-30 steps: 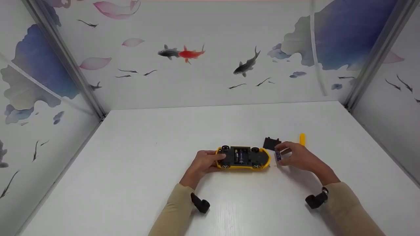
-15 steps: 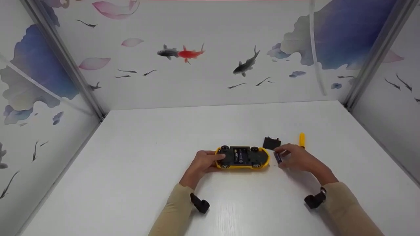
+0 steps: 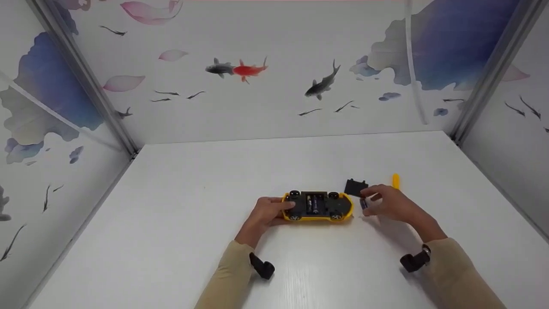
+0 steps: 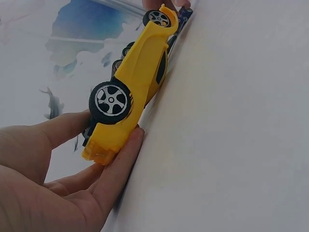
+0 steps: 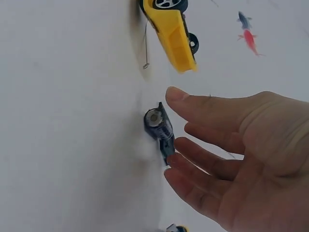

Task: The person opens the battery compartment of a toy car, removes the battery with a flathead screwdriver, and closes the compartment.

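Note:
My left hand (image 3: 268, 210) grips the rear end of a yellow toy car (image 3: 347, 214), thumb on its black underside. The car is turned wheels up in the head view, its battery compartment (image 3: 315, 204) uncovered with dark batteries inside. In the left wrist view the thumb and fingers hold the car's yellow end (image 4: 104, 147). Right of the car, a dark battery (image 5: 155, 120) lies on the table. My right hand (image 3: 388, 204) hovers around this battery; in the right wrist view its thumb and fingers are spread apart, not pinching it.
A black battery cover (image 3: 355, 187) lies just behind the battery. Farther right is a yellow-handled tool (image 3: 395, 181), partly hidden by the right hand. A small thin metal piece (image 5: 146, 65) is beside the car. Printed panels enclose the white table (image 3: 171, 193).
The right hand shifts slightly and the battery between its fingers turns a little. The left hand and the toy car stay nearly in place.

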Demonstrator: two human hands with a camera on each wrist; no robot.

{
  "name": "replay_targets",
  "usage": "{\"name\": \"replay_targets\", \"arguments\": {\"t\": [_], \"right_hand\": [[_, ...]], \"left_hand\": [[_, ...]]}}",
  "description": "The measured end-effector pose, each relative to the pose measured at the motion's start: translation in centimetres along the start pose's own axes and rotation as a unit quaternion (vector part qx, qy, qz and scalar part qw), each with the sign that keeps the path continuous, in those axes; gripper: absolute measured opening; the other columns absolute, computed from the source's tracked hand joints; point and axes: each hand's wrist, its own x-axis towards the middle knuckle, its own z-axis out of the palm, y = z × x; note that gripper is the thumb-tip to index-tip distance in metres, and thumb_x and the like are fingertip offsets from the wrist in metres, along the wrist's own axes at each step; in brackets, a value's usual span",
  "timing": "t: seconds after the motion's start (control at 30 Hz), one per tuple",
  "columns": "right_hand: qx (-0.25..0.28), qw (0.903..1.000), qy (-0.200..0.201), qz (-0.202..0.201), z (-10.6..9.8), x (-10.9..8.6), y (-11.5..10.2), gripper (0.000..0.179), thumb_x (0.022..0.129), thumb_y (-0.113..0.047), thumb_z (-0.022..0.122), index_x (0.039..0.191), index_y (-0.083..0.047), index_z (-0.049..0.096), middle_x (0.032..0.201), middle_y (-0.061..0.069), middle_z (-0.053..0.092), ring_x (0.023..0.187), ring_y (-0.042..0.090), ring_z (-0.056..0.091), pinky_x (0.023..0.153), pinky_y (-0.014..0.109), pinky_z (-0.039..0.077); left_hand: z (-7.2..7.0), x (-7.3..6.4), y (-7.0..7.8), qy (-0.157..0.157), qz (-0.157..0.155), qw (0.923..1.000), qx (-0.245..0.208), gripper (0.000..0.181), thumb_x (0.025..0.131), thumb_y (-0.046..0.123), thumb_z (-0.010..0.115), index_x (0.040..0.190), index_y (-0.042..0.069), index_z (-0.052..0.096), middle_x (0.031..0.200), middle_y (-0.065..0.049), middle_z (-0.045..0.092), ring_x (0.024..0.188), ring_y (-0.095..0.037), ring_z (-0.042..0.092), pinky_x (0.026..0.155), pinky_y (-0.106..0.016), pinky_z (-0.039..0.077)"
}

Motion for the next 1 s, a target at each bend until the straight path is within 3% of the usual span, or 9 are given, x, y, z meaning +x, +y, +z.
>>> {"name": "replay_targets", "arguments": {"t": [0.13, 0.37, 0.63, 1.0], "right_hand": [[-0.001, 0.9994, 0.021, -0.028, -0.5, -0.6, -1.4, 0.058, 0.090, -0.023, 0.075, 0.140, -0.001, 0.055, 0.139, 0.023, 0.056, 0.127, 0.043, 0.053, 0.100, 0.053, 0.052], [0.006, 0.9983, 0.042, -0.040, -0.3, -1.3, -3.8, 0.055, 0.094, -0.028, 0.071, 0.140, -0.003, 0.055, 0.137, 0.021, 0.056, 0.121, 0.038, 0.056, 0.096, 0.048, 0.054], [0.009, 0.9927, 0.056, -0.106, 1.0, -1.1, -5.6, 0.053, 0.093, -0.024, 0.072, 0.139, -0.002, 0.056, 0.135, 0.020, 0.058, 0.125, 0.040, 0.056, 0.106, 0.055, 0.047], [-0.006, 0.9918, 0.045, -0.120, 2.6, -0.1, -7.3, 0.054, 0.093, -0.027, 0.072, 0.140, -0.006, 0.055, 0.139, 0.017, 0.057, 0.133, 0.042, 0.049, 0.110, 0.059, 0.042]], "left_hand": [[0.0, 0.0, 0.0, -0.001, 0.000, 1.0000, -0.003, 0.058, 0.090, 0.019, 0.076, 0.137, -0.008, 0.055, 0.122, -0.022, 0.069, 0.105, -0.028, 0.072, 0.087, -0.036, 0.061], [0.0, 0.1, 0.1, -0.001, -0.001, 1.0000, -0.006, 0.058, 0.089, 0.018, 0.076, 0.137, -0.008, 0.055, 0.123, -0.022, 0.069, 0.106, -0.028, 0.072, 0.087, -0.036, 0.061], [0.0, 0.1, -0.1, 0.002, -0.001, 1.0000, -0.006, 0.058, 0.089, 0.018, 0.076, 0.136, -0.007, 0.056, 0.123, -0.022, 0.068, 0.104, -0.028, 0.072, 0.087, -0.037, 0.061], [0.0, 0.0, 0.0, 0.003, -0.002, 1.0000, -0.005, 0.058, 0.089, 0.019, 0.076, 0.137, -0.007, 0.055, 0.124, -0.022, 0.068, 0.105, -0.028, 0.071, 0.088, -0.037, 0.061]]}}
